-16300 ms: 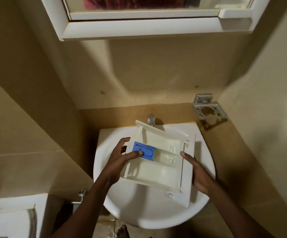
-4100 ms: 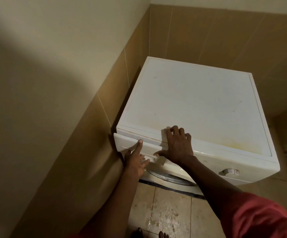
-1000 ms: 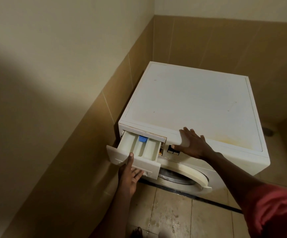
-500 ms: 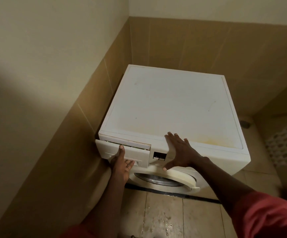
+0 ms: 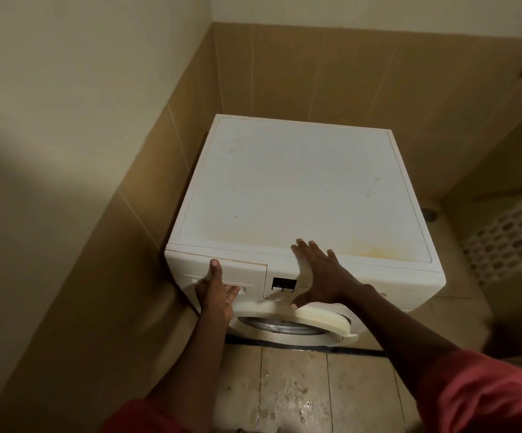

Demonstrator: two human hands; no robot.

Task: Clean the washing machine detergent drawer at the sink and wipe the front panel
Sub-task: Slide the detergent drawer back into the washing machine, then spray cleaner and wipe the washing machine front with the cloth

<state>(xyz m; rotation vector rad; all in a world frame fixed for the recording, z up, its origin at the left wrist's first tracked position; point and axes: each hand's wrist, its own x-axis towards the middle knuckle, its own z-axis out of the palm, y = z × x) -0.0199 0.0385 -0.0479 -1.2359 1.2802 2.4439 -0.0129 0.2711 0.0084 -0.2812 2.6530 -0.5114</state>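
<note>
Left hand (image 5: 216, 289): at 7 o'clock of the washing machine (image 5: 300, 182). The thumb is pressed straight against the face of the detergent drawer (image 5: 238, 271) and the fingers are bent at its handle recess. Whether they hook into it cannot be told.

Right hand (image 5: 322, 276): released, fingers spread. It lies flat over the machine's top front edge at 6 o'clock, with the thumb down towards the door (image 5: 322, 320).

Detergent drawer: seated in its slot at the 9 o'clock end of the front panel (image 5: 378, 285), face flush with the panel. The display (image 5: 283, 284) is just beside it at 3 o'clock.

Progress, judged:
- The drawer sits in the machine, not at a sink, so the washing stage looks finished.
- How clean it is cannot be checked, as its compartments are hidden.
- The panel wipe appears still to do. No cloth is in view, and a yellowish stain (image 5: 378, 253) shows along the top's front edge.

Containers:
- Drawer: closed, contents hidden.
- Drum: the door stands ajar and only a strip of metal rim (image 5: 278, 326) shows. Contents not visible.
- Perforated basket (image 5: 509, 235): at 3 o'clock of the machine. Only its side is seen, so its contents cannot be told.

Floor (image 5: 291, 398): tiled, with wet patches at 6 o'clock.
</note>
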